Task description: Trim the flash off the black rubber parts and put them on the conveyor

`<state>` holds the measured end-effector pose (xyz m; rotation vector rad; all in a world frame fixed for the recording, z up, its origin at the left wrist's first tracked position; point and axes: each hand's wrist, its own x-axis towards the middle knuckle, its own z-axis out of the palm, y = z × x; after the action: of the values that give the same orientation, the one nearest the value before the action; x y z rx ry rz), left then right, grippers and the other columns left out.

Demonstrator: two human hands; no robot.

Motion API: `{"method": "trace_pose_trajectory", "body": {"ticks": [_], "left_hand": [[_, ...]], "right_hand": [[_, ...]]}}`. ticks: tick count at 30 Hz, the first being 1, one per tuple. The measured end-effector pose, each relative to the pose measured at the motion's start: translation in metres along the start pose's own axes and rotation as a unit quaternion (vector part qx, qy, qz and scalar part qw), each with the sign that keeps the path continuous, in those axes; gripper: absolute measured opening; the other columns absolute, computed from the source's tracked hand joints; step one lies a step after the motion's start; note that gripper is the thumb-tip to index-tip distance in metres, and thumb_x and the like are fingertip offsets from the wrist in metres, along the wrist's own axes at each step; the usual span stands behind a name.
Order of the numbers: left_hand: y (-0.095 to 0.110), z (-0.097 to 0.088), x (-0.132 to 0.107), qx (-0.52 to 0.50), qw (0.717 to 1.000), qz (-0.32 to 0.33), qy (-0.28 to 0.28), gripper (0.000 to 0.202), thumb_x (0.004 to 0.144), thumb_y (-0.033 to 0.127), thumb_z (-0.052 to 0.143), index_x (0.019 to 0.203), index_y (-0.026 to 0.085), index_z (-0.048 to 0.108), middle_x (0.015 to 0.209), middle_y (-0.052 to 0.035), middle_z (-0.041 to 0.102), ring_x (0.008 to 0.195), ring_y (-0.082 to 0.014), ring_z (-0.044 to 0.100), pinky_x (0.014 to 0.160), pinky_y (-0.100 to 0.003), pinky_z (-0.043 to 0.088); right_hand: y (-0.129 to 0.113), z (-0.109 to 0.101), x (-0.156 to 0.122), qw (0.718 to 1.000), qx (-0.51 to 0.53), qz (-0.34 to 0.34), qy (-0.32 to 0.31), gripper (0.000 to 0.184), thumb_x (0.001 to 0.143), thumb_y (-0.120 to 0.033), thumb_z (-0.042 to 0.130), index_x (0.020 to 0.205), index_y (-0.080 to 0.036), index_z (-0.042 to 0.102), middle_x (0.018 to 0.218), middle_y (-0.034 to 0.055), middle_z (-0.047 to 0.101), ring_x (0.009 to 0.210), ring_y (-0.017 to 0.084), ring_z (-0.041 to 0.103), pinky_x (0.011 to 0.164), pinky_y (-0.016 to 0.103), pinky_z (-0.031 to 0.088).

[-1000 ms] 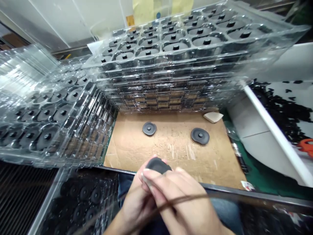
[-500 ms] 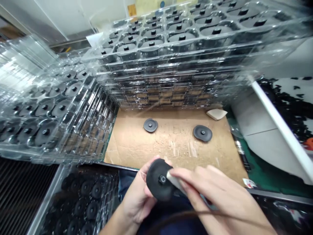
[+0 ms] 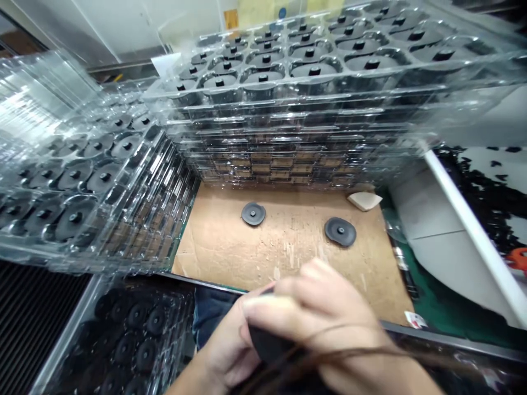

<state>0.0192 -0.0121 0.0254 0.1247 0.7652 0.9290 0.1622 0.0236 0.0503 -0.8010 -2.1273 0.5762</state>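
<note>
Both my hands are together at the bottom centre, over my lap. My left hand (image 3: 224, 356) cups a black round disc (image 3: 263, 345) from below, fingers curled around it. Over the disc lies my right hand (image 3: 317, 312), its fingers closed across the top and hiding most of the part. The hands are blurred by motion. Two more black discs lie apart on the cardboard sheet (image 3: 222, 247): one left of centre (image 3: 253, 213), one to the right (image 3: 340, 231).
A tall stack of clear plastic trays (image 3: 296, 99) filled with black discs stands behind the cardboard. Another stack (image 3: 78, 175) leans at the left. A tray of discs (image 3: 132, 334) sits low at bottom left. A white wedge (image 3: 364, 201) lies by the stack; a white bin (image 3: 465, 230) holds black scraps.
My right hand has swung over the disc and now covers it; half a second ago the disc's face with its hub was showing. The hands sank slightly lower.
</note>
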Motion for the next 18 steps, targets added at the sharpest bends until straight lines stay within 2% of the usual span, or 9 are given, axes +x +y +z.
{"method": "trace_pose_trajectory", "body": {"ticks": [4, 6, 10, 12, 14, 16, 17, 18], "left_hand": [[-0.002, -0.007, -0.001, -0.046, 0.997, -0.040, -0.050, 0.030, 0.062, 0.017, 0.072, 0.091, 0.024, 0.069, 0.089, -0.0032, 0.073, 0.076, -0.0190, 0.068, 0.069, -0.024, 0.050], [-0.002, -0.010, -0.001, -0.057, 0.996, -0.039, -0.058, 0.030, 0.065, 0.018, 0.070, 0.094, 0.024, 0.068, 0.092, -0.0041, 0.073, 0.079, -0.0202, 0.068, 0.072, -0.025, 0.050], [-0.002, -0.014, 0.002, -0.073, 0.994, -0.033, -0.070, 0.032, 0.064, 0.017, 0.071, 0.096, 0.021, 0.068, 0.090, -0.0052, 0.072, 0.079, -0.0213, 0.068, 0.066, -0.024, 0.051], [-0.001, -0.015, 0.002, -0.078, 0.993, -0.041, -0.072, 0.033, 0.064, 0.016, 0.071, 0.097, 0.019, 0.067, 0.090, -0.0062, 0.072, 0.078, -0.0217, 0.068, 0.064, -0.024, 0.051], [0.000, -0.015, 0.003, -0.078, 0.992, -0.048, -0.081, 0.035, 0.064, 0.017, 0.072, 0.098, 0.019, 0.066, 0.092, -0.0064, 0.071, 0.079, -0.0222, 0.068, 0.064, -0.025, 0.051], [0.000, -0.013, 0.003, -0.078, 0.991, -0.047, -0.095, 0.040, 0.060, 0.022, 0.075, 0.099, 0.018, 0.065, 0.093, -0.0067, 0.071, 0.081, -0.0230, 0.067, 0.067, -0.026, 0.051], [0.000, -0.012, 0.003, -0.074, 0.992, -0.048, -0.089, 0.040, 0.060, 0.024, 0.075, 0.098, 0.017, 0.065, 0.091, -0.0066, 0.071, 0.079, -0.0220, 0.067, 0.068, -0.026, 0.051], [-0.001, -0.011, 0.004, -0.068, 0.994, -0.047, -0.073, 0.039, 0.059, 0.023, 0.075, 0.097, 0.016, 0.066, 0.088, -0.0063, 0.071, 0.078, -0.0207, 0.067, 0.069, -0.025, 0.051]], "right_hand": [[0.036, -0.013, -0.020, 0.975, -0.046, 0.218, -0.011, 0.022, 0.088, -0.022, 0.046, 0.103, -0.023, 0.062, 0.092, 0.0036, 0.066, 0.082, 0.015, 0.061, 0.069, 0.026, 0.048], [0.051, -0.004, -0.039, 0.961, -0.049, 0.269, -0.036, 0.022, 0.087, -0.025, 0.048, 0.104, -0.023, 0.061, 0.097, 0.0047, 0.066, 0.085, 0.017, 0.062, 0.067, 0.027, 0.051], [0.061, 0.030, -0.073, 0.957, 0.005, 0.275, -0.089, 0.023, 0.088, -0.024, 0.044, 0.099, -0.021, 0.064, 0.087, 0.0037, 0.069, 0.078, 0.017, 0.065, 0.066, 0.027, 0.054], [0.057, 0.033, -0.076, 0.956, 0.014, 0.279, -0.088, 0.023, 0.088, -0.024, 0.043, 0.097, -0.020, 0.064, 0.087, 0.0032, 0.070, 0.079, 0.016, 0.066, 0.069, 0.027, 0.054], [0.045, 0.022, -0.066, 0.954, 0.001, 0.297, -0.052, 0.022, 0.088, -0.025, 0.045, 0.101, -0.021, 0.061, 0.097, 0.0041, 0.068, 0.087, 0.017, 0.064, 0.069, 0.026, 0.053], [0.028, 0.004, -0.046, 0.955, -0.030, 0.294, 0.012, 0.021, 0.087, -0.026, 0.048, 0.105, -0.024, 0.058, 0.103, 0.0039, 0.066, 0.090, 0.018, 0.063, 0.065, 0.025, 0.052], [0.018, -0.005, -0.034, 0.962, -0.046, 0.265, 0.035, 0.022, 0.087, -0.025, 0.049, 0.107, -0.026, 0.057, 0.100, 0.0031, 0.066, 0.085, 0.017, 0.063, 0.063, 0.024, 0.050], [0.009, -0.011, -0.022, 0.977, -0.048, 0.207, 0.035, 0.023, 0.089, -0.024, 0.046, 0.109, -0.027, 0.056, 0.094, 0.0026, 0.067, 0.079, 0.016, 0.062, 0.063, 0.026, 0.048]]}}
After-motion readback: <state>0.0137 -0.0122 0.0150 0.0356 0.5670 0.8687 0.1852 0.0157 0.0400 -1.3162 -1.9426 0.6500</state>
